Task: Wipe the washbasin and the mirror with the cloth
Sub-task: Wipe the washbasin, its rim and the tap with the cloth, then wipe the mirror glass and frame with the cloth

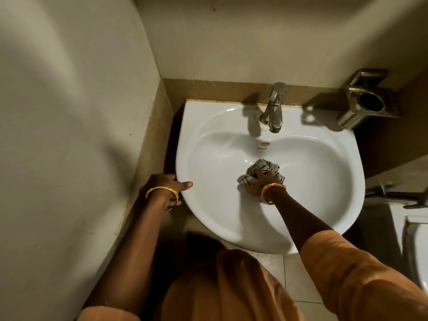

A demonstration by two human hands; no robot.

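Note:
A white washbasin (324, 172) hangs on the back wall in front of me. A crumpled pale cloth with dark checks (260, 169) lies at the bottom of the bowl. My right hand (260, 183) presses down on it and grips it. On the basin's left rim rests my left hand (168, 185), its thumb lying on the rim and its fingers curled under the edge. No mirror is in view.
A steel tap (274, 112) stands at the back of the basin. To the right, a metal holder (368, 100) is fixed to the wall. A wall stands close on the left. A white toilet edge (416, 246) shows at the lower right, a metal fitting (398, 195) above it.

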